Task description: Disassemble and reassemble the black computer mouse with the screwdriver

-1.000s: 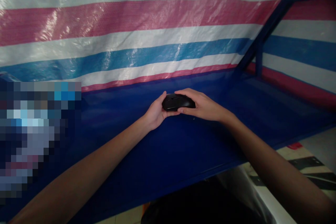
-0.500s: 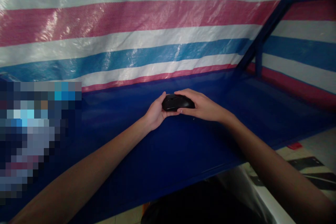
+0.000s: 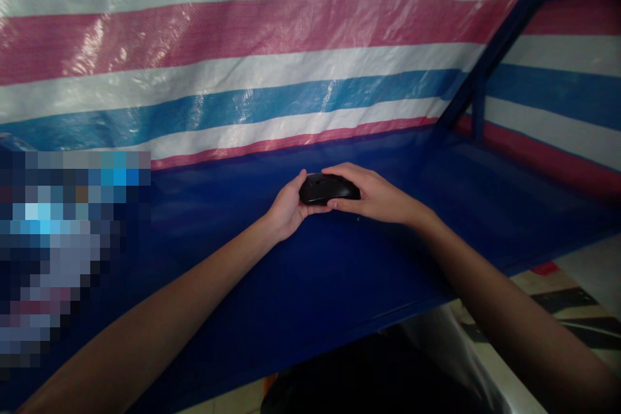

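Observation:
A black computer mouse (image 3: 328,189) is held between my two hands near the middle of the view, over a dark blue surface (image 3: 301,291). My left hand (image 3: 288,208) grips its left end, the thumb up along that side and the fingers underneath. From the right, my right hand (image 3: 371,195) is closed on the other end, with fingers along the far edge and the thumb along the near edge. The underside of the mouse is hidden, and I cannot tell whether it touches the surface.
Behind the surface hangs a striped red, white and blue plastic sheet (image 3: 252,26). A dark blue bar (image 3: 504,45) slants up at the right. A pixelated patch (image 3: 58,233) hides what lies at the left. Floor tiles (image 3: 237,399) show below the front edge.

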Motion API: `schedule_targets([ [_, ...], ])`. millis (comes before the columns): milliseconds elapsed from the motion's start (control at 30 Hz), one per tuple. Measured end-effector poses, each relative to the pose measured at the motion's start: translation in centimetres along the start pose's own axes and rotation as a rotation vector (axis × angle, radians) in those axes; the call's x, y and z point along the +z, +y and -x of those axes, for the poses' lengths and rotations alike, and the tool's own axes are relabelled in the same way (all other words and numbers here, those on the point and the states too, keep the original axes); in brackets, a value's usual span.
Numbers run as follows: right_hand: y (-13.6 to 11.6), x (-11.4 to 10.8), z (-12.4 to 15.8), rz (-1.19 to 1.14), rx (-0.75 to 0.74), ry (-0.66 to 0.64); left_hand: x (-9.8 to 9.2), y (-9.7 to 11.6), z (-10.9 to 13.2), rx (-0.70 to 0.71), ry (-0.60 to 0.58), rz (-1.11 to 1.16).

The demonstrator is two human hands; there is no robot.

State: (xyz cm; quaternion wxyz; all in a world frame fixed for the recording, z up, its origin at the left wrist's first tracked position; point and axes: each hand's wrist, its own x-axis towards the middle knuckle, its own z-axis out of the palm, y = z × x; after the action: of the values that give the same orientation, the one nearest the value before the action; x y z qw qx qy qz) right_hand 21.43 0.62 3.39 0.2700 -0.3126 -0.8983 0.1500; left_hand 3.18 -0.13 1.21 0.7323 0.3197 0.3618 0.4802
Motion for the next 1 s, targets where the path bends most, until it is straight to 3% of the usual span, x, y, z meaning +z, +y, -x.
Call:
schedule_targets([
  [1000,-0.1,0.42,-0.03,-0.008,-0.027,-0.032,0.07,-0.13,0.06,0.058,0.03,0.003],
])
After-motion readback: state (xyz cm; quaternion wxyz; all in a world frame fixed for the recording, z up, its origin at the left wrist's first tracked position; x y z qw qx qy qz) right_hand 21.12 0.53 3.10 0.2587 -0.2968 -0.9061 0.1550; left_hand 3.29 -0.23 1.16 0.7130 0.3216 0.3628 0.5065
